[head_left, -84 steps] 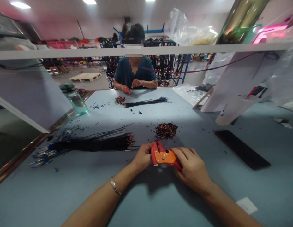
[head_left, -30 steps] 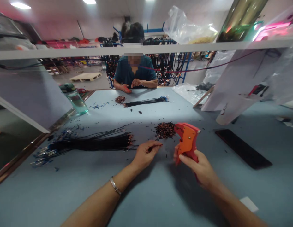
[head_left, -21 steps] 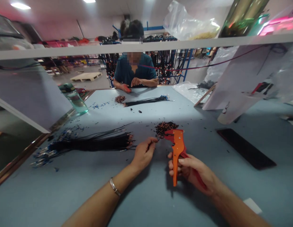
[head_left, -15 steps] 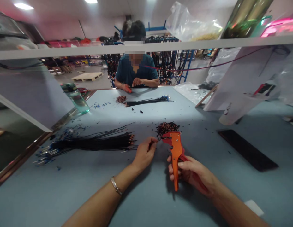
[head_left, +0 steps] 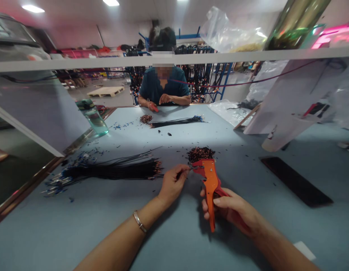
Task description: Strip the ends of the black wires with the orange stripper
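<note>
My right hand [head_left: 231, 207] is wrapped around the handles of an orange and red wire stripper [head_left: 210, 177], its jaws pointing left. At those jaws, my left hand [head_left: 174, 182] pinches a thin black wire [head_left: 190, 168], whose tip reaches the tool's mouth; how far it goes in is too small to tell. Just behind the tool lies a heap of small black and copper-coloured scraps [head_left: 201, 153]. To the left of my left hand, a bundle of black wires [head_left: 115, 169] rests on the table, bare copper ends toward me and blue and silver ends at the far left.
A black flat slab [head_left: 297, 180] lies at the right, near a white cup [head_left: 284, 130] with tools. A glass bottle [head_left: 97, 120] stands at the left edge. Across the table sits a co-worker [head_left: 164, 88], behind another wire bundle [head_left: 177, 121]. A shelf [head_left: 106, 61] spans overhead.
The view has shifted slightly, so everything sits a little lower in the picture. Both hands keep their holds, with the wire still at the stripper's jaws.
</note>
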Demonstrator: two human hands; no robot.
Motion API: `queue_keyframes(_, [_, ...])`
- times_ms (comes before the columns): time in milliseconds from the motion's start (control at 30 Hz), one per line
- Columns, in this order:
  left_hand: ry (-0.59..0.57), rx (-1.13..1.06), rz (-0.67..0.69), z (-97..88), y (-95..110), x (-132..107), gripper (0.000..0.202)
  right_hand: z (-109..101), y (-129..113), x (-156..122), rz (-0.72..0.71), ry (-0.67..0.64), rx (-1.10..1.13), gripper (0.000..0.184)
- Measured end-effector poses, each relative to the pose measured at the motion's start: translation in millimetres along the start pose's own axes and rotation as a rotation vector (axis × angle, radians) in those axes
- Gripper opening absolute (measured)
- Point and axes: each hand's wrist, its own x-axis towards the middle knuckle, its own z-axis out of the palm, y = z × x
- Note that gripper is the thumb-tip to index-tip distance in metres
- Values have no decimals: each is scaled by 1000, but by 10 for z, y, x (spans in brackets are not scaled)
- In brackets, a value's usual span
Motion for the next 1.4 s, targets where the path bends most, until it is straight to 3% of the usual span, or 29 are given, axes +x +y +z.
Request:
queue_keyframes(900, [-12,11,76,-21,33,-15,17,38,45,-15,-10,1,-67,30])
queue_keyframes(1233, [8,-2,80,-19,44,-13,17,73,107,6,-32,126,-173,33])
queue_keyframes(1400, [11,-5,80,1,7,-23,17,86,144,12,-68,121,-219,35])
